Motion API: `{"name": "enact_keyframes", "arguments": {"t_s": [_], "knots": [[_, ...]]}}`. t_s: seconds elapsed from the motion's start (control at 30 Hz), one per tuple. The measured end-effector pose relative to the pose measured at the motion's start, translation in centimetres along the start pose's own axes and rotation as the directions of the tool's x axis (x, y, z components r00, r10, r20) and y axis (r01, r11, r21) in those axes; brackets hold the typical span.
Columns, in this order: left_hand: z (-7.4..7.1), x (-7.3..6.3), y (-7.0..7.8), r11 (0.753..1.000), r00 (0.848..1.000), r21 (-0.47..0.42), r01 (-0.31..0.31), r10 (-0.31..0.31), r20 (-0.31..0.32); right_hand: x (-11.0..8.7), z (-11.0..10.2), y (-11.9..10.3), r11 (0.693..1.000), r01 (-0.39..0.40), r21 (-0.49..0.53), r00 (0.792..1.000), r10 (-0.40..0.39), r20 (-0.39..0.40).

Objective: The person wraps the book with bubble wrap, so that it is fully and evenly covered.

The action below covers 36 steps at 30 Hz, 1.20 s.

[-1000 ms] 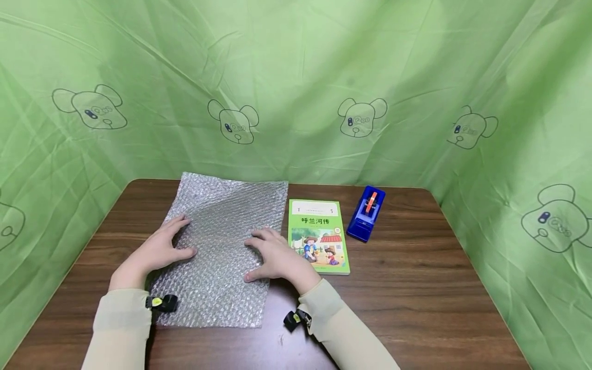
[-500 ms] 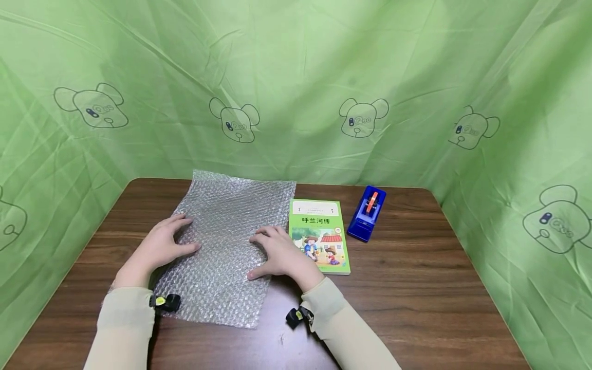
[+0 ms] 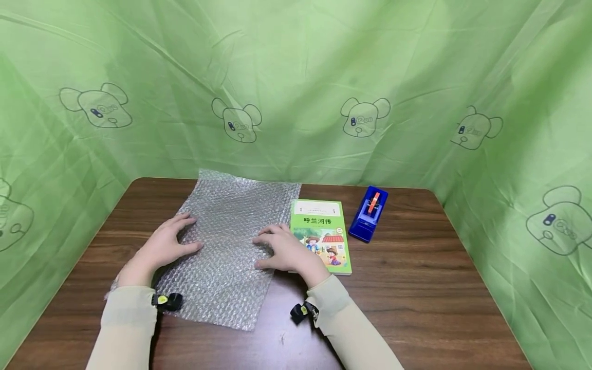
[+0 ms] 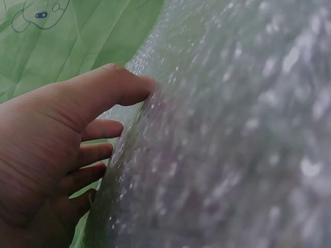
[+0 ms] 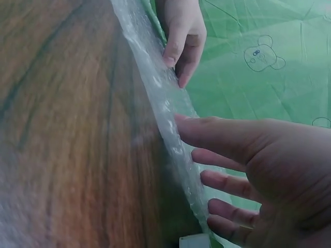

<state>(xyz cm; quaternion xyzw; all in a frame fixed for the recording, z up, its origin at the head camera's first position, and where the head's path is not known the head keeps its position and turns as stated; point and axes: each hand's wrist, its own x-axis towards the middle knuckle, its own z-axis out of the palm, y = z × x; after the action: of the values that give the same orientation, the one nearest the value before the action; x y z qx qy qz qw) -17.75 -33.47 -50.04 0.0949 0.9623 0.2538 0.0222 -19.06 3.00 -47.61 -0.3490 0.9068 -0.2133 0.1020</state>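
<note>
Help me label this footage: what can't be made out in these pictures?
Head view: the smallest print on the book is too small to read.
Head view: the book's lower left is partly covered by the right hand.
Head view: the bubble wrap is partly hidden by the left hand.
Left wrist view: the wrap's nearest surface is blurred.
Right wrist view: the bottom edge cuts off a pale thing.

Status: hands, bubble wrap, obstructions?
Left hand, right hand touching bubble wrap. Wrap spread on table, askew. Green book beside right edge, possibly in the way.
</note>
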Motion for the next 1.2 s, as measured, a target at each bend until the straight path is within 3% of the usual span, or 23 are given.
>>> {"name": "enact_keyframes", "arguments": {"t_s": [0.07,0.3,0.53,0.77,1.2], "knots": [[0.1,0.1,0.2,1.0,1.0,-0.003,-0.001,0.001,-0.013,0.0,-0.1,0.3,1.0,0.004,0.009,1.0,-0.004,0.001],[0.4,0.1,0.8,1.0,0.989,0.014,0.004,-0.002,-0.149,0.0,-0.4,0.8,1.0,-0.004,0.021,1.0,0.004,-0.001],[0.5,0.4,1.2,0.998,0.995,0.059,0.014,-0.007,-0.103,0.2,-0.5,0.9,0.999,-0.013,0.051,1.0,0.014,-0.018],[0.7,0.4,1.0,0.999,0.995,0.049,-0.004,0.009,-0.102,0.3,-0.6,1.2,0.994,-0.02,0.105,0.997,0.027,-0.065],[0.5,0.0,1.5,0.998,0.997,0.048,-0.037,0.041,-0.07,0.1,-0.2,0.9,0.999,-0.026,0.047,0.999,0.027,-0.033]]}}
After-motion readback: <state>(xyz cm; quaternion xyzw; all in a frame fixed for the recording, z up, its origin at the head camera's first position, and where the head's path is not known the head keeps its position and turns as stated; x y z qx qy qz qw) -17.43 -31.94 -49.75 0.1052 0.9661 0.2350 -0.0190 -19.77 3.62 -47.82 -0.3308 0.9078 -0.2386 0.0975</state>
